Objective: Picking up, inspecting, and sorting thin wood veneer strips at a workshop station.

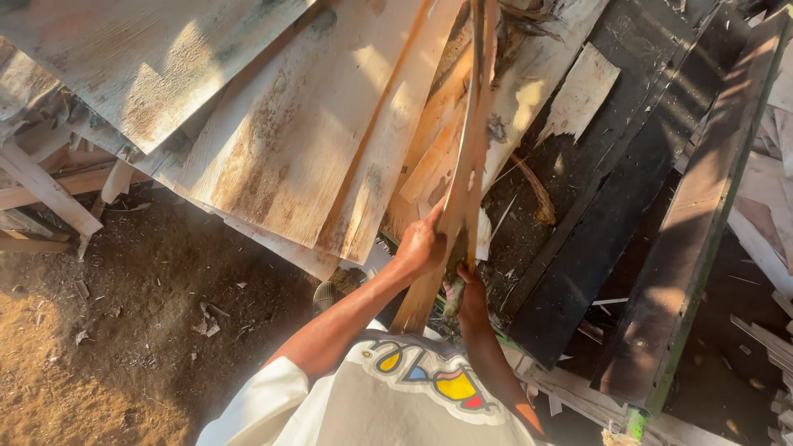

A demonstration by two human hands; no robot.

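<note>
A long thin strip of wood veneer (pixel 472 149) stands nearly upright in the middle of the view, seen edge-on. My left hand (pixel 420 246) grips its left face near the lower end. My right hand (pixel 467 291) holds its bottom edge just below and to the right. Both arms reach up from my white shirt with a coloured print (pixel 413 388). Behind the strip lies a pile of pale veneer sheets (pixel 281 140).
Wide pale veneer sheets rest on a rough wooden rack (pixel 49 194) at the left. Dark boards (pixel 628 190) and a green-edged metal frame (pixel 702 223) slant down the right side. Bare dirt with sawdust (pixel 124 330) covers the lower left. Scrap slats (pixel 768 339) lie at the right.
</note>
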